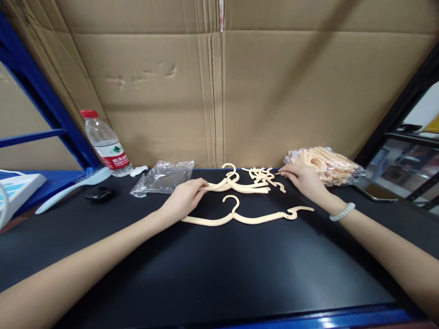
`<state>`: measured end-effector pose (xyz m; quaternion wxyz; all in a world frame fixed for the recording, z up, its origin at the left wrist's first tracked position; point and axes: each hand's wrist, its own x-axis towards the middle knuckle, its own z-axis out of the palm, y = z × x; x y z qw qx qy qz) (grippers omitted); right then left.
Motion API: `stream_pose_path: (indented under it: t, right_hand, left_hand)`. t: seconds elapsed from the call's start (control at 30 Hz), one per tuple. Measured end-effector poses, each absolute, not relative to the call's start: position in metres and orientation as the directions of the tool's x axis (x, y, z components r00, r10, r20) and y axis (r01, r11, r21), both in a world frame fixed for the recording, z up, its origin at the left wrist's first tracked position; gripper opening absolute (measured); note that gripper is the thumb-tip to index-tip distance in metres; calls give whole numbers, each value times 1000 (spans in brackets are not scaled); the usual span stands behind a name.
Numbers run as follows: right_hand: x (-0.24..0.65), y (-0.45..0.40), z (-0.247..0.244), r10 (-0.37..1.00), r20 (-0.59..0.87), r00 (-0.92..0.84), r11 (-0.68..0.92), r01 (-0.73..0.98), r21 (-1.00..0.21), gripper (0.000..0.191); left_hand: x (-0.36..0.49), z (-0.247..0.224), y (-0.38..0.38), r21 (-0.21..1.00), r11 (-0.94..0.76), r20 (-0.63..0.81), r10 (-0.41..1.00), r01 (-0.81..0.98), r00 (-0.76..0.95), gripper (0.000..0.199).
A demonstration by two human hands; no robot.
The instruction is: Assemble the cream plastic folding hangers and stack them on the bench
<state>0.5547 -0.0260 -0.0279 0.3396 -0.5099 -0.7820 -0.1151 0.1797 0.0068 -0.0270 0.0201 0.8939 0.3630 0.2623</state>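
My left hand [188, 197] is closed on the left end of a beige clothes hanger [248, 188], which lies stacked with at least one other. Nearer to me, a single hanger [212, 222] lies flat, its left end partly behind my left hand. A small curved hook piece [295, 211] sits at its right end. A pile of small beige hook pieces [261, 176] lies right of the stacked hangers. My right hand [303, 179] pinches a thin beige piece [278, 173] at the pile's right edge; most of it is hidden by the fingers.
Behind my right hand lies a clear bag of beige hanger parts [336, 165], beside a phone-like flat object [375, 191]. To the left are a crumpled clear bag [163, 177], a water bottle [109, 145], a black mouse-like object [100, 194] and a pale brush [73, 186]. Cardboard [154, 100] stands behind.
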Motion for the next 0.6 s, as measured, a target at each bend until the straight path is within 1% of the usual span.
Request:
stream_pose_path:
  t: [0.17, 0.2, 0.23, 0.27, 0.33, 0.4, 0.43, 0.5, 0.6]
  right_hand:
    - [539, -42, -12, 568, 814, -121, 403, 903, -147, 23]
    - [535, -47, -8, 560, 823, -93, 396, 903, -167, 22]
    - [531, -51, -5, 569, 820, -54, 392, 895, -214, 20]
    - [527, -56, -2, 595, 804, 1, 392, 873, -291, 19]
    - [518, -65, 2, 678, 722, 138, 391, 764, -513, 20]
    - [509, -70, 4, 764, 594, 250, 374, 579, -725, 24]
    - [505, -72, 4, 801, 531, 278, 363, 479, -799, 26]
    - [499, -72, 2, 853, 420, 308, 337, 289, -896, 29]
    - [494, -70, -4, 916, 247, 315, 256, 11, -967, 26]
  left_hand:
    - [179, -22, -1, 283, -705, 519, 683, 650, 515, 14]
    - [179, -20, -3, 290, -702, 537, 682, 650, 496, 13]
    - [179, -19, -6, 298, -702, 559, 678, 647, 478, 12]
    - [180, -18, -8, 306, -705, 583, 670, 640, 460, 11]
    - [181, -17, -12, 323, -719, 626, 650, 615, 431, 9]
    - [182, -17, -16, 338, -734, 652, 634, 589, 415, 9]
    - [183, -19, -18, 346, -738, 658, 631, 580, 410, 9]
    - [183, -22, -21, 364, -742, 661, 632, 563, 405, 10]
    - [184, -28, -23, 375, -756, 653, 626, 536, 426, 11]
